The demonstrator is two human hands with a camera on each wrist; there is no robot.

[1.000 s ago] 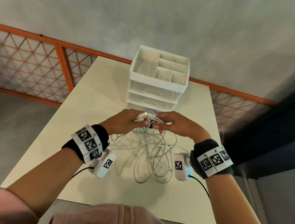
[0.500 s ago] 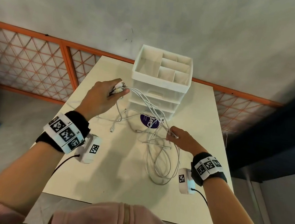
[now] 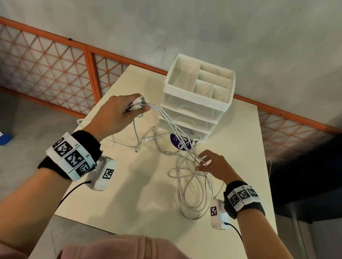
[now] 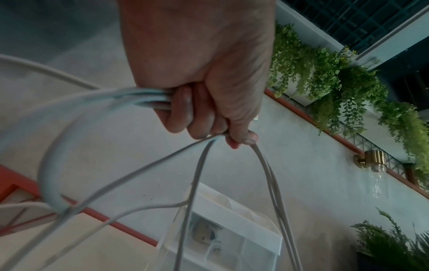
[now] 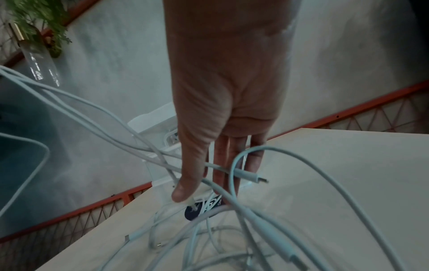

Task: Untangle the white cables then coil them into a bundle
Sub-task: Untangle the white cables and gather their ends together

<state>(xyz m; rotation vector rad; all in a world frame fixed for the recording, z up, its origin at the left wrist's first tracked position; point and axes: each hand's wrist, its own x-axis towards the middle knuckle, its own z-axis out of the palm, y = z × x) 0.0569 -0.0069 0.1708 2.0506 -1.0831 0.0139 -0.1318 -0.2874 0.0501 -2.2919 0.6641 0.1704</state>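
Head view: left hand (image 3: 113, 114) fingers (image 4: 183, 113) curled, gripping white cables (image 3: 167, 118); right hand (image 3: 214, 164) fingers (image 5: 232, 165) straight, spread among strands.

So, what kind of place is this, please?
Probably a terrace or patio: a small table stands against a bare concrete wall with an orange lattice railing, and hanging plants grow above.

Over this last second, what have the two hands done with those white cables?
The left hand, gripping a bunch of cable ends, pulled away from the right hand toward the far left and lifted, drawing the white cables out into long strands. The right hand dropped toward the near right, fingers spread among the loops. The drawer organizer and table stayed put.
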